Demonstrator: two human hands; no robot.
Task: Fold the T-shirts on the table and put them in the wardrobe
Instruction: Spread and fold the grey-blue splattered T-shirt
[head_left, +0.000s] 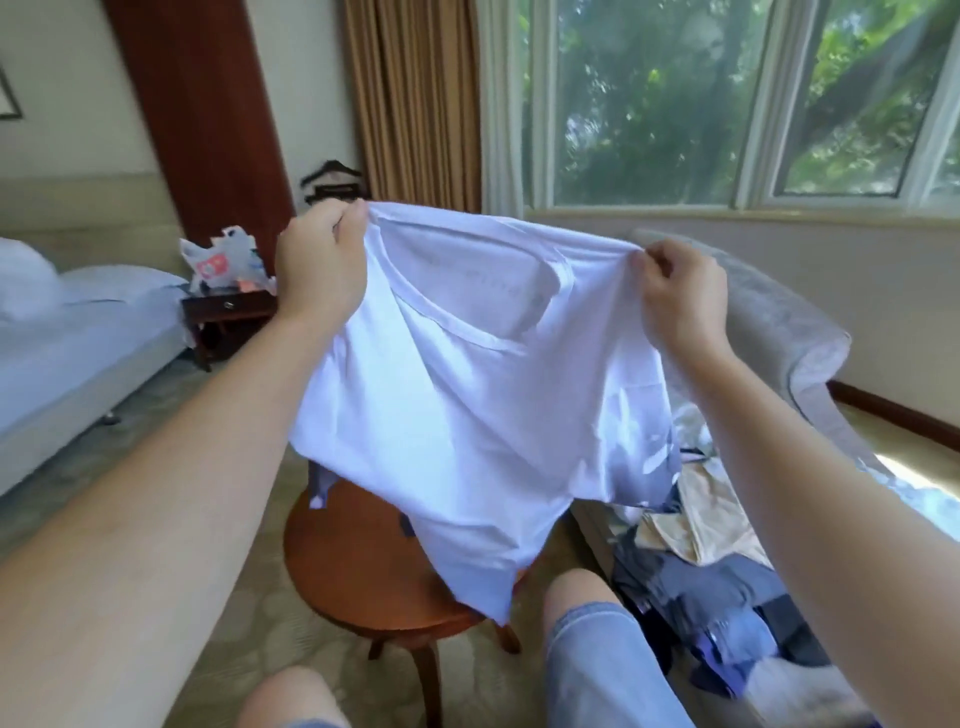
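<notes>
A white T-shirt (467, 415) hangs spread in the air in front of me, neckline up. My left hand (317, 265) grips its left shoulder and my right hand (680, 296) pinches its right shoulder. The shirt's hem drapes down over a small round wooden table (353, 561). Another piece of cloth (319, 483) peeks out on the table behind the shirt; most of it is hidden.
A bed (78, 353) lies at the left with a dark nightstand (228, 317) holding plastic bags. At the right stands a grey armchair (789, 338) piled with clothes (717, 582). My knees are at the bottom edge. Windows and a curtain fill the back.
</notes>
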